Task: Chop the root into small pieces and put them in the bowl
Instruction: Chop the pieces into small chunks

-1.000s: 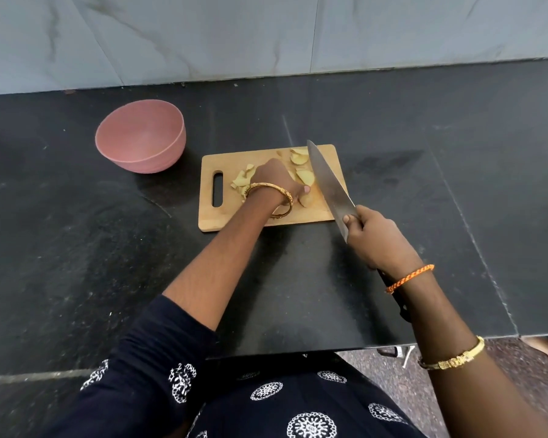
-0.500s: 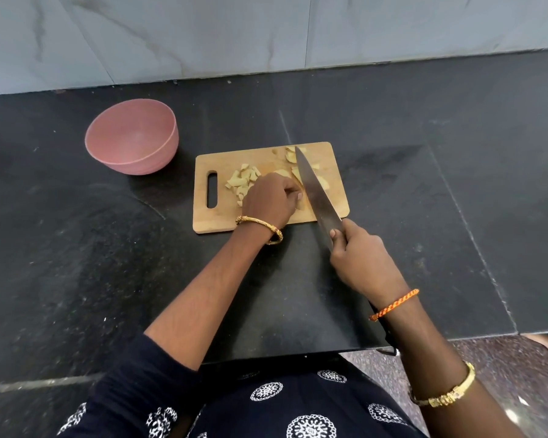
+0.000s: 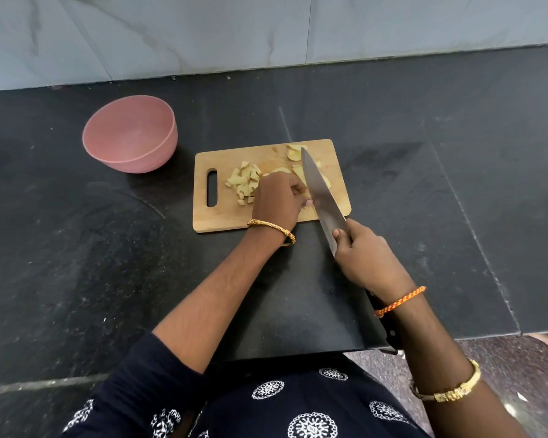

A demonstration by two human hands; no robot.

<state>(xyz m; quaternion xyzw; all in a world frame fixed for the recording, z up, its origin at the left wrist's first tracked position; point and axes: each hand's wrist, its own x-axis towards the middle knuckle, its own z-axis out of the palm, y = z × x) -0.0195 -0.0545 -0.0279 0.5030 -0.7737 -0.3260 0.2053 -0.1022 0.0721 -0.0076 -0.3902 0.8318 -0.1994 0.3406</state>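
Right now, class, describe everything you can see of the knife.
The knife has a long, broad, pointed blade of grey metal and a dark handle, mostly hidden. The right hand grips it, thumb on the blade's heel. The blade slants across the wooden cutting board, tip pointing away from the person, close beside the left hand holding root pieces.

The left hand [image 3: 277, 197] lies knuckles up with its fingers curled down, forearm reaching forward from a dark sleeve. The right hand [image 3: 363, 254] is wrapped in a fist, forefinger on top, its arm angled in from the right.
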